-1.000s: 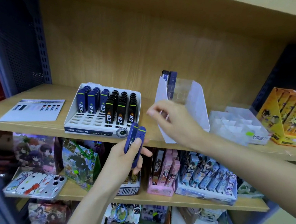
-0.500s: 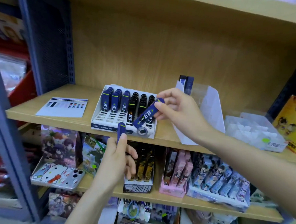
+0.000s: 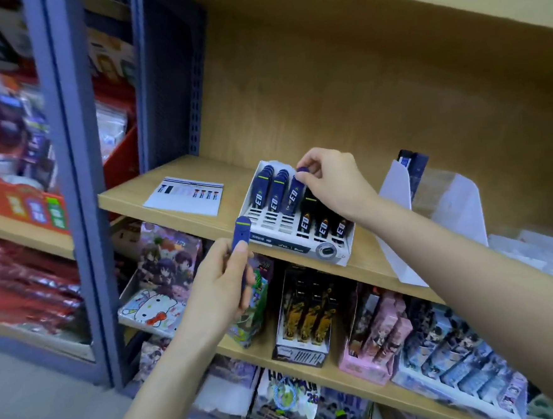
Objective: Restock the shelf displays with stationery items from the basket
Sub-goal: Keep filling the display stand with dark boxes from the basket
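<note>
Wooden shelf (image 3: 174, 170) in a shop aisle, right hand (image 3: 332, 181) pinching a blue case (image 3: 295, 190), left hand (image 3: 221, 288) gripping another (image 3: 241, 233).

Tray (image 3: 298, 240) white, slotted floor, grey label strip along its front. Inside it, left three rows: navy cases (image 3: 275, 189) with white lettering and a lime stripe near the top. Right rows: black cases (image 3: 323, 227), white lettering, orange mark. Left of the tray, white card (image 3: 185, 196) with a dark stripe on top and a row of small dark and pale swatches. Under the tray, shelf (image 3: 183, 212) light wood grain. Below the tray, black box (image 3: 304, 322) with gold figures; further right, pink box (image 3: 375, 336). Far left of the tray, grey-blue post (image 3: 68, 158).
</note>
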The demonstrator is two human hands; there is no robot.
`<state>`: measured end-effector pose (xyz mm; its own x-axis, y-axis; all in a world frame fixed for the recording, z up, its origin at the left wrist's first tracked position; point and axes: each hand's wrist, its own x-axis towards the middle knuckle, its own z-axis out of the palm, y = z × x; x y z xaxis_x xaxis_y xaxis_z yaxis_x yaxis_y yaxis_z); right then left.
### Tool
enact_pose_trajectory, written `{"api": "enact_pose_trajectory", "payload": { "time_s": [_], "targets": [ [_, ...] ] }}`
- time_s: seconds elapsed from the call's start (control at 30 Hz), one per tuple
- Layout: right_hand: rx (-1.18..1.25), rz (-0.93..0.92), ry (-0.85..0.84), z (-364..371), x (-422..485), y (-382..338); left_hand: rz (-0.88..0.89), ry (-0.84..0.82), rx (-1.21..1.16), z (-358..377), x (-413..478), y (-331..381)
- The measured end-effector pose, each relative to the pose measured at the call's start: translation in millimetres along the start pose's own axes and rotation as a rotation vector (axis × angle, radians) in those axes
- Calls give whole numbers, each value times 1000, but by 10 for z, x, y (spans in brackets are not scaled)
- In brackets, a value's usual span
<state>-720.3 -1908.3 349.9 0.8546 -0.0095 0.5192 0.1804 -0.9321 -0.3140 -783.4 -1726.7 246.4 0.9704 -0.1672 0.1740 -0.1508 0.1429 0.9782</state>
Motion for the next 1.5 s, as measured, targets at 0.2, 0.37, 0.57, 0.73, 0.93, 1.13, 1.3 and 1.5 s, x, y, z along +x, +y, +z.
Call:
{"api": "enact_pose_trajectory", "payload": {
  "time_s": [0.2,0.37,0.57,0.73,0.93,1.13,1.3,1.5],
  "targets": [
    [-42,-10,-67,2,60,17,-30,-10,-29,-14,-10,19],
    [-97,-26,-152,8,89,43,-46,-5,-33,-21,-16,31],
    [-153,0,-173,7,156,18,-52,6,-18,-45,-21,38],
    [-230,-3,-226,-23,215,-15,-61,3,0,-59,-26,32],
    [-203,-7,-212,-19,138,-11,-89,1,-52,-91,-29,53],
    [-26,-141,-93,-11,-278,-362,-31,-58,-27,-92,-47,49],
    [220,-134,-280,20,-782,-581,98,-105,67,-78,-64,-6],
    [272,-57,-340,-71,-1079,-446,186,-53,248,-94,-132,-143]
  ]
}}
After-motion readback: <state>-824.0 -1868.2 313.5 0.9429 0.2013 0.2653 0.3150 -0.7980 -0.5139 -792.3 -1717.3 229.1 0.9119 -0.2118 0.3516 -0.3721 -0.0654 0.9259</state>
